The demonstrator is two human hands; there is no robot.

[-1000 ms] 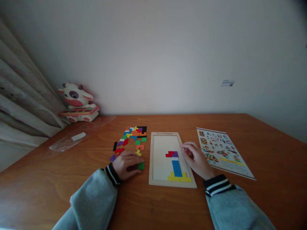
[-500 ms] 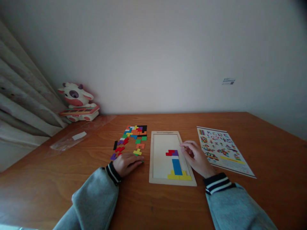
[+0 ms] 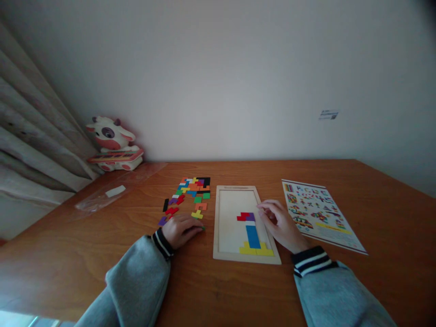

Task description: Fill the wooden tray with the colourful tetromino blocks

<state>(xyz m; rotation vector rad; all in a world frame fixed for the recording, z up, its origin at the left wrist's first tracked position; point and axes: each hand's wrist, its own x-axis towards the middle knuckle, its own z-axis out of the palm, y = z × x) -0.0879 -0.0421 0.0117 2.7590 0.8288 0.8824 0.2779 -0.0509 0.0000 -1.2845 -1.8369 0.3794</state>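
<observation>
My left hand (image 3: 182,230) lies palm down on the table at the near end of the loose puzzle pieces, its fingers stretched out and open. A bit of a green piece (image 3: 203,228) shows at its fingertips; the rest is hidden. My right hand (image 3: 277,222) hovers or rests at the right rim of the wooden puzzle tray (image 3: 215,236), fingers loosely bent and apart, with nothing visible in them. Inside the tray lie red (image 3: 242,216), purple (image 3: 251,217), blue (image 3: 252,237) and yellow pieces (image 3: 248,248), and a white strip (image 3: 250,223).
Colourful loose pieces (image 3: 194,187) lie left of the tray. To its right is a printed pattern sheet (image 3: 318,211). Clear plastic wrapping (image 3: 90,203) with a white label (image 3: 116,191) is at the left. A cow toy with a keyboard (image 3: 116,144) stands by the curtain (image 3: 34,127).
The whole view has shifted slightly, so everything appears a little farther right. Both hands keep nearly the same places, and the pieces in the tray look unchanged.
</observation>
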